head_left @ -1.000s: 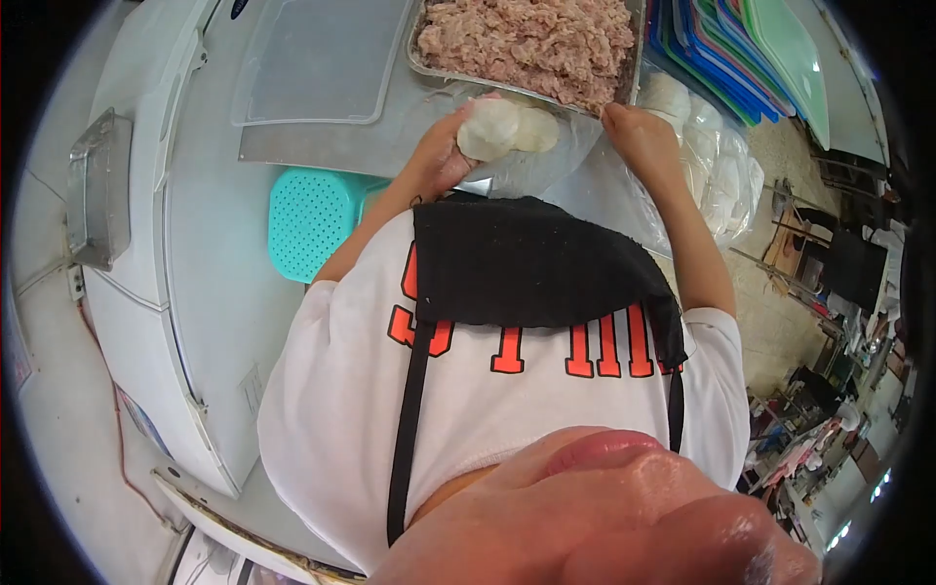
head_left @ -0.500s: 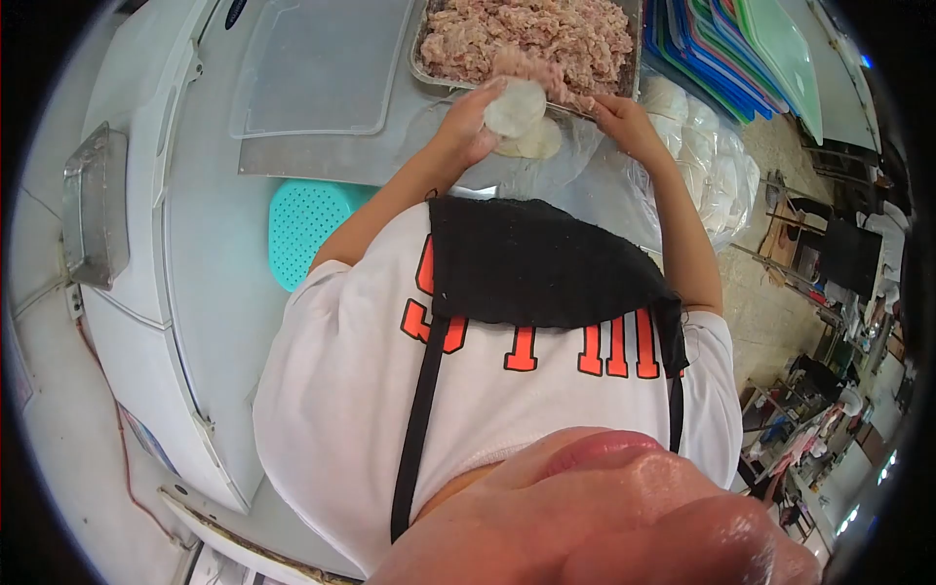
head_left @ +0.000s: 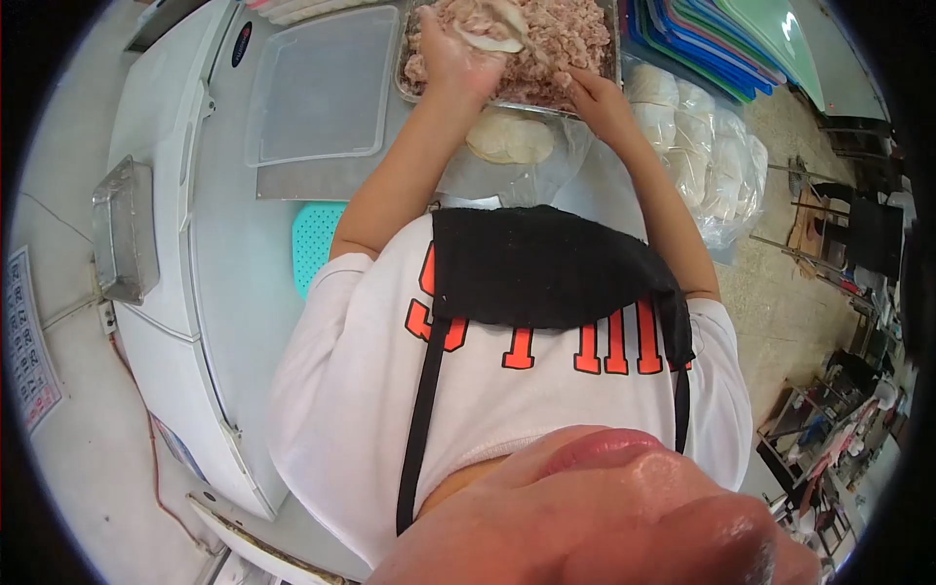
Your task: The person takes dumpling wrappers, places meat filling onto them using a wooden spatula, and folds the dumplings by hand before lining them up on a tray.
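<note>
Your loosely cupped left hand (head_left: 458, 60) holds a wrapper (head_left: 491, 43) over the meat tray (head_left: 546, 109); your right hand (head_left: 597, 96) curls by its near rim, grip unclear. The lid (head_left: 327, 88) crowds your left, bagged dough (head_left: 717, 161) your right.

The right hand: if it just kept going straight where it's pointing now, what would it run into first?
Most likely the minced meat in the metal tray, just ahead of the right hand. Whether its fingertips hover above or already touch it is unclear.
</note>
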The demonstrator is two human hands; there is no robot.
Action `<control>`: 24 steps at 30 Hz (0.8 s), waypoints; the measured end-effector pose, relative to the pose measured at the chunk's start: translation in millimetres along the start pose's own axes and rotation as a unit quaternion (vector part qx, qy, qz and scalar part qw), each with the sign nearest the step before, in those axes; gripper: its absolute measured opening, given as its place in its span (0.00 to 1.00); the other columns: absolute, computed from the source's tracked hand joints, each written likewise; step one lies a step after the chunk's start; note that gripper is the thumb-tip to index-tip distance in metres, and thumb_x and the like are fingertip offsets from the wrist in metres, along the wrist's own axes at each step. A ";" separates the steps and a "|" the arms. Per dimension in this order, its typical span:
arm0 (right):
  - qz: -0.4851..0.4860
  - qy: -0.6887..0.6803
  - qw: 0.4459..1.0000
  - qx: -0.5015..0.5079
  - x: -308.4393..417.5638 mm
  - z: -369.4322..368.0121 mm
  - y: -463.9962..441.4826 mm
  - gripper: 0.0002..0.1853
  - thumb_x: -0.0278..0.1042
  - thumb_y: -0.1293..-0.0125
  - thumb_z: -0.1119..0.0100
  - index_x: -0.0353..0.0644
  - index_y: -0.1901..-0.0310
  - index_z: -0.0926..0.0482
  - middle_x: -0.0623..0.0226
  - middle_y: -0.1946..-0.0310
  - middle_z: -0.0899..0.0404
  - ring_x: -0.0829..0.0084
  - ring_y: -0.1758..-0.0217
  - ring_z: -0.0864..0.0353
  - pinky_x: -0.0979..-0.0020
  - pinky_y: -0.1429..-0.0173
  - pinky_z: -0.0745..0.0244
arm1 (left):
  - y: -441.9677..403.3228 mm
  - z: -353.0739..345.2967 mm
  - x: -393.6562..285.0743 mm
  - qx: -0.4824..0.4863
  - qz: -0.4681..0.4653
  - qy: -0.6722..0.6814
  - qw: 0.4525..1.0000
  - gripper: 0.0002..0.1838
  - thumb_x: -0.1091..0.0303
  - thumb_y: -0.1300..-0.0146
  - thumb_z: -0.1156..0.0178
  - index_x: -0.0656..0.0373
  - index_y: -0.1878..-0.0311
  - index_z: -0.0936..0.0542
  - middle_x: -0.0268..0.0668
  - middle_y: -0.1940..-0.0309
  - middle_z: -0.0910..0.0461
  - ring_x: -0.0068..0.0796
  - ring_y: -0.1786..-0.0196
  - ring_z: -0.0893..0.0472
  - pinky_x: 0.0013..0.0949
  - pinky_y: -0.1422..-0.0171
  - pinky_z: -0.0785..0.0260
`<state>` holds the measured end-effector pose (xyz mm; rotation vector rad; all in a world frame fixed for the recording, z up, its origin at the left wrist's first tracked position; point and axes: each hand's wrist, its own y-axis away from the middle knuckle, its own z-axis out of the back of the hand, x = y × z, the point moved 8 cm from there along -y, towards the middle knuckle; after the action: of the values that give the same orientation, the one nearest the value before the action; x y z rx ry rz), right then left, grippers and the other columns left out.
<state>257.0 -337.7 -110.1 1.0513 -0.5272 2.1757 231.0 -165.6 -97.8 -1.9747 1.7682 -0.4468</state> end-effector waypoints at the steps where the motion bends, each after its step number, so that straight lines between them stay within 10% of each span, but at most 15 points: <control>1: 0.009 0.037 0.999 0.013 -4.6 10.4 3.4 0.16 0.40 0.30 0.49 0.34 0.54 0.21 0.66 0.74 0.23 0.72 0.70 0.26 0.71 0.64 0.31 | 4.6 2.1 -6.0 -0.171 -0.062 -0.107 0.978 0.41 0.36 0.31 0.70 0.68 0.35 0.38 0.50 0.36 0.34 0.48 0.33 0.36 0.51 0.26 0.51; 2: 0.018 0.075 0.997 0.026 -5.4 17.7 6.3 0.16 0.39 0.30 0.49 0.34 0.53 0.22 0.62 0.72 0.22 0.68 0.69 0.23 0.68 0.62 0.29 | 17.6 6.6 -19.3 -0.333 -0.123 -0.208 0.911 0.42 0.35 0.31 0.70 0.68 0.35 0.38 0.51 0.35 0.35 0.48 0.32 0.37 0.51 0.25 0.52; 7: 0.130 0.191 0.971 -0.056 33.6 54.2 7.6 0.14 0.36 0.32 0.49 0.37 0.51 0.22 0.51 0.65 0.21 0.51 0.59 0.22 0.59 0.56 0.27 | 19.7 3.4 -13.4 -0.357 -0.122 -0.338 0.862 0.43 0.35 0.31 0.67 0.73 0.37 0.38 0.52 0.37 0.34 0.48 0.33 0.36 0.49 0.28 0.45; 14: 0.031 0.276 0.958 0.067 -32.8 55.3 -15.2 0.11 0.35 0.34 0.49 0.38 0.56 0.22 0.51 0.62 0.21 0.50 0.57 0.22 0.56 0.54 0.27 | 26.2 6.9 -7.7 -0.364 -0.156 -0.260 0.881 0.36 0.37 0.30 0.64 0.66 0.44 0.31 0.47 0.49 0.26 0.40 0.48 0.25 0.42 0.44 0.29; 19: 0.216 0.184 0.959 -0.005 15.9 57.8 6.0 0.10 0.34 0.35 0.49 0.40 0.57 0.22 0.54 0.63 0.21 0.50 0.59 0.22 0.56 0.57 0.27 | 12.7 -7.0 20.9 -0.168 -0.032 -0.033 0.985 0.38 0.35 0.32 0.64 0.66 0.43 0.32 0.50 0.47 0.27 0.45 0.47 0.26 0.55 0.42 0.32; 24: 0.186 0.293 0.938 0.024 42.2 82.8 12.1 0.10 0.31 0.37 0.47 0.42 0.54 0.22 0.55 0.64 0.22 0.50 0.61 0.22 0.57 0.58 0.25 | 16.2 -12.8 26.0 -0.424 -0.132 -0.246 0.862 0.39 0.33 0.35 0.59 0.65 0.44 0.31 0.51 0.46 0.28 0.52 0.43 0.29 0.63 0.38 0.39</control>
<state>273.3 -379.6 -27.8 0.2899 -0.4113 2.6872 213.9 -194.1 -96.9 -2.5842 1.4560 0.8606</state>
